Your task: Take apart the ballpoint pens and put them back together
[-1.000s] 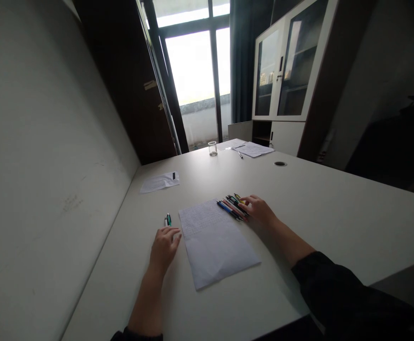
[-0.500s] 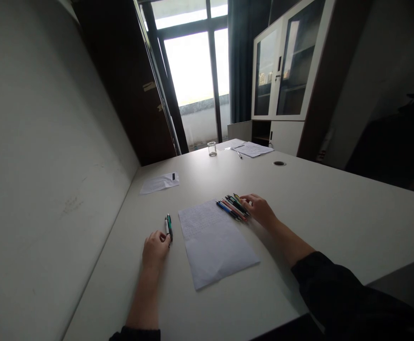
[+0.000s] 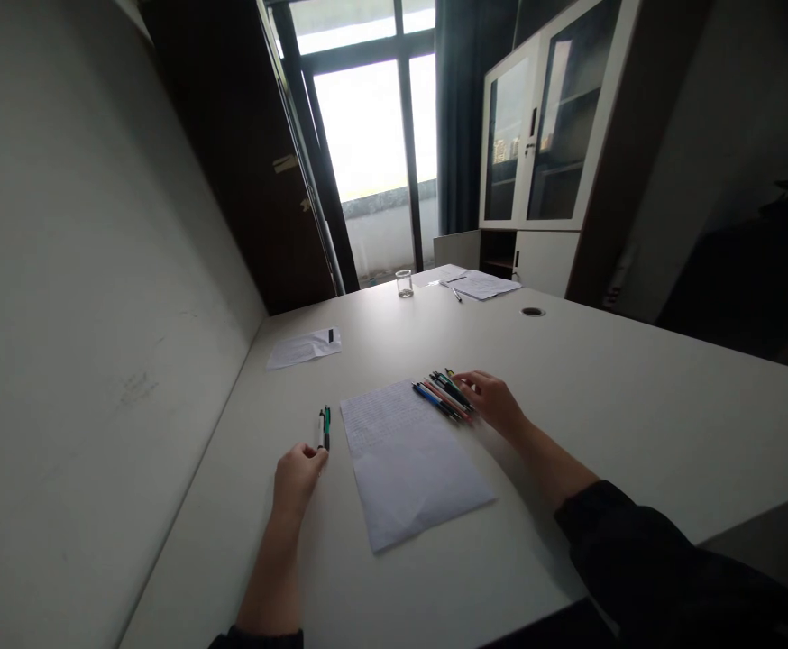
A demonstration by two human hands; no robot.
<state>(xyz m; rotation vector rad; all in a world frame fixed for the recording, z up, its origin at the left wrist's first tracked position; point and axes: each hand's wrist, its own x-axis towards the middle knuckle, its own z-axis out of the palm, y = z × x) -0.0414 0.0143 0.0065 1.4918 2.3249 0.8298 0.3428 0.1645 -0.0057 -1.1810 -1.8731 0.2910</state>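
Observation:
My left hand point(image 3: 300, 473) is closed at the near ends of two pens, a white one point(image 3: 321, 429) and a green one point(image 3: 327, 424), lying side by side left of the paper. My right hand point(image 3: 492, 397) rests at the right side of a row of several pens point(image 3: 443, 397), thumb and fingers closed on the outermost, a yellow-tipped pen point(image 3: 449, 371) mostly hidden by the fingers. Blue, reddish and dark green pens make up the row. Between my hands lies a sheet of paper point(image 3: 421, 487), its far half covered with handwriting; the row overlaps its upper right edge.
Farther left lies a smaller paper point(image 3: 299, 350) with a dark strip on it. A glass beaker point(image 3: 404, 285) stands near the far edge, beside more papers point(image 3: 485, 285) and a pen point(image 3: 457, 295). A round cable hole point(image 3: 533, 312) is at right. The wall point(image 3: 130, 315) borders the desk's left side.
My left hand has shifted slightly right, and its two pens now point straighter away from me and lie closer together. My right hand has barely moved at the row.

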